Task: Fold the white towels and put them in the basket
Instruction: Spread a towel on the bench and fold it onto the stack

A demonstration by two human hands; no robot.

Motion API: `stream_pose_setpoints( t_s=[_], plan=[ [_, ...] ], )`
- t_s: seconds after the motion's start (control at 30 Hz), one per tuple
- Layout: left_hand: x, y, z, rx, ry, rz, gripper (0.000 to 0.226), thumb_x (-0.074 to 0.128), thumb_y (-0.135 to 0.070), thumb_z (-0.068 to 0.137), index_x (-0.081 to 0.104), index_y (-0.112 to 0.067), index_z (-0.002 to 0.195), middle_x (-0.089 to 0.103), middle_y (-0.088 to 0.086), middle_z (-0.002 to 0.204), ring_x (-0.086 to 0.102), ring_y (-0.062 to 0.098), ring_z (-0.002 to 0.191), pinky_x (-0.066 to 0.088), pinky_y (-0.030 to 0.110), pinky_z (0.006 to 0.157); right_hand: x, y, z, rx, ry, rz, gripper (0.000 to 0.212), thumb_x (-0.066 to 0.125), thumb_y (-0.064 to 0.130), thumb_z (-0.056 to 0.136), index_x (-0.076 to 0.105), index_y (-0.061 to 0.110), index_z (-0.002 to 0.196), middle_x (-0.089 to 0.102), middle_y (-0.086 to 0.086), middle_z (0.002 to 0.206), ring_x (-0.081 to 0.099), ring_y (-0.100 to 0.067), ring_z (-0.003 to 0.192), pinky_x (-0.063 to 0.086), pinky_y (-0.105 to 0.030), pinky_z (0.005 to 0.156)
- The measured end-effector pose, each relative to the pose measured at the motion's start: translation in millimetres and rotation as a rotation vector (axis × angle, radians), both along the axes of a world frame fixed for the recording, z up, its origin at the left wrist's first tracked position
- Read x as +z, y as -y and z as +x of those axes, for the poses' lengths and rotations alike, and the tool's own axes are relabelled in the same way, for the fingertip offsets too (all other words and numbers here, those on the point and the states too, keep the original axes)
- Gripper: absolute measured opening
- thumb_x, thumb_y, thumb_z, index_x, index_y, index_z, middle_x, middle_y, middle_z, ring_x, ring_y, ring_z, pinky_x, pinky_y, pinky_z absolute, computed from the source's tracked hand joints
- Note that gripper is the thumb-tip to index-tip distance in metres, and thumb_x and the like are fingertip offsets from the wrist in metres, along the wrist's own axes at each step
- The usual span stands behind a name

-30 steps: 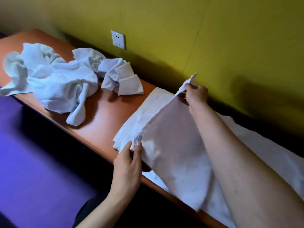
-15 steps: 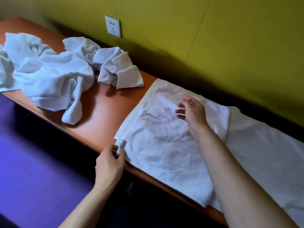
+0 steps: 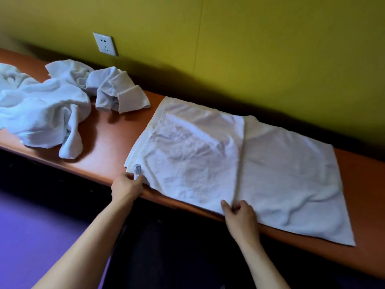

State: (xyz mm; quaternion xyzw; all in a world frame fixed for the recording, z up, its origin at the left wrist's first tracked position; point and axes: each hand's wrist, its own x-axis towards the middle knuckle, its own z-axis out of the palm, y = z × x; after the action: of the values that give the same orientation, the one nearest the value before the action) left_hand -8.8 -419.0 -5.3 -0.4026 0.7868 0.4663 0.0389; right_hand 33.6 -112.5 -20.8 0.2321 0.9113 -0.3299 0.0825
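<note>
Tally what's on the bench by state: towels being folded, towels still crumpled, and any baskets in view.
Partly folded white towel, gripped at its near edge by the left hand and right hand: 1
Crumpled white towels: at least 2, the large heap and the smaller bundle; the heap may hide more
Baskets: 0 in view
Total: at least 3 towels

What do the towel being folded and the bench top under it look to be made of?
The towel looks like white cotton terry: matte, nubby and softly creased, with a small sewn label at its near left corner. The bench top looks like orange-brown laminate or varnished wood, smooth with a slight sheen; which one is unclear.
</note>
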Motion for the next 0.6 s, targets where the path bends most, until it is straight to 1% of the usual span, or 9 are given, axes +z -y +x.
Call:
stream_pose_setpoints(
  t_s=[0.1, 0.17, 0.23, 0.3, 0.37, 0.43, 0.5, 0.57, 0.6],
  plan=[
    [-0.1, 6.3, 7.7, 0.066, -0.115, 0.142, 0.035, 0.069, -0.048, 0.077, 0.063, -0.013, 0.079, 0.073, 0.012, 0.074, 0.073, 0.029, 0.068, 0.062, 0.049, 0.079, 1.8, 7.0, 3.7, 0.027, -0.01, -0.071, 0.021, 0.064, 0.033, 0.092, 0.054, 0.015, 0.087, 0.065, -0.01, 0.095, 0.061, -0.034, 0.096, 0.041, -0.033, 0.078],
    [13.5, 1.8, 15.7, 0.128, -0.209, 0.276, 0.021, 0.069, -0.027, 0.093, 0.059, -0.008, 0.092, 0.07, 0.018, 0.09, 0.071, 0.025, 0.061, 0.064, 0.04, 0.069, 6.1, 9.2, 7.6, -0.017, -0.047, -0.127, 0.015, 0.06, 0.027, 0.095, 0.055, 0.013, 0.092, 0.069, -0.01, 0.093, 0.064, -0.033, 0.091, 0.046, -0.035, 0.076],
    [23.7, 0.1, 27.2, 0.163, -0.281, 0.368, 0.021, 0.066, -0.014, 0.095, 0.054, -0.002, 0.108, 0.065, 0.02, 0.099, 0.071, 0.02, 0.057, 0.063, 0.029, 0.058, 12.9, 9.0, 15.5, -0.051, -0.1, -0.204, 0.011, 0.057, 0.024, 0.097, 0.054, 0.016, 0.093, 0.07, -0.004, 0.081, 0.069, -0.024, 0.076, 0.053, -0.035, 0.072],
    [31.1, 0.9, 41.7, 0.17, -0.332, 0.39, 0.025, 0.069, -0.01, 0.093, 0.053, -0.003, 0.112, 0.063, 0.018, 0.099, 0.072, 0.017, 0.063, 0.062, 0.026, 0.059, 19.2, 5.9, 25.5, -0.077, -0.139, -0.261, 0.01, 0.056, 0.021, 0.099, 0.054, 0.015, 0.091, 0.068, 0.0, 0.071, 0.066, -0.01, 0.057, 0.052, -0.024, 0.06],
    [35.8, 0.8, 56.6, 0.169, -0.355, 0.393, 0.026, 0.068, -0.007, 0.093, 0.052, -0.004, 0.113, 0.064, 0.016, 0.097, 0.073, 0.016, 0.066, 0.062, 0.025, 0.06, 21.6, 1.7, 36.5, -0.088, -0.154, -0.276, 0.012, 0.055, 0.019, 0.099, 0.054, 0.014, 0.089, 0.068, -0.001, 0.068, 0.063, -0.005, 0.051, 0.046, -0.021, 0.055],
    [38.1, -1.7, 70.7, 0.163, -0.366, 0.398, 0.023, 0.067, -0.005, 0.093, 0.053, -0.007, 0.111, 0.066, 0.017, 0.097, 0.072, 0.017, 0.067, 0.062, 0.025, 0.06, 19.6, -2.1, 47.0, -0.089, -0.145, -0.275, 0.015, 0.057, 0.017, 0.099, 0.055, 0.016, 0.084, 0.069, -0.001, 0.066, 0.065, -0.005, 0.051, 0.048, -0.028, 0.06],
    [38.2, -4.6, 81.0, 0.158, -0.374, 0.403, 0.022, 0.067, -0.005, 0.093, 0.054, -0.01, 0.11, 0.067, 0.017, 0.099, 0.073, 0.016, 0.066, 0.062, 0.025, 0.06, 17.6, -4.7, 54.7, -0.091, -0.152, -0.265, 0.014, 0.059, 0.016, 0.097, 0.057, 0.018, 0.083, 0.071, 0.001, 0.069, 0.07, -0.012, 0.063, 0.054, -0.037, 0.071],
    [41.2, -8.6, 85.4, 0.159, -0.395, 0.431, 0.025, 0.064, -0.001, 0.093, 0.057, -0.014, 0.114, 0.069, 0.014, 0.098, 0.073, 0.013, 0.064, 0.061, 0.026, 0.059, 22.3, -5.0, 58.3, -0.121, -0.206, -0.3, 0.008, 0.061, 0.013, 0.095, 0.059, 0.021, 0.096, 0.072, 0.004, 0.074, 0.072, -0.02, 0.076, 0.055, -0.041, 0.077],
    [44.8, -10.6, 85.5, 0.151, -0.41, 0.447, 0.028, 0.062, 0.001, 0.093, 0.059, -0.018, 0.114, 0.069, 0.012, 0.095, 0.071, 0.013, 0.062, 0.061, 0.026, 0.058, 26.6, -5.3, 57.6, -0.148, -0.243, -0.359, 0.017, 0.061, 0.01, 0.095, 0.058, 0.023, 0.106, 0.073, 0.003, 0.074, 0.072, -0.021, 0.076, 0.055, -0.041, 0.075]
  ],
)
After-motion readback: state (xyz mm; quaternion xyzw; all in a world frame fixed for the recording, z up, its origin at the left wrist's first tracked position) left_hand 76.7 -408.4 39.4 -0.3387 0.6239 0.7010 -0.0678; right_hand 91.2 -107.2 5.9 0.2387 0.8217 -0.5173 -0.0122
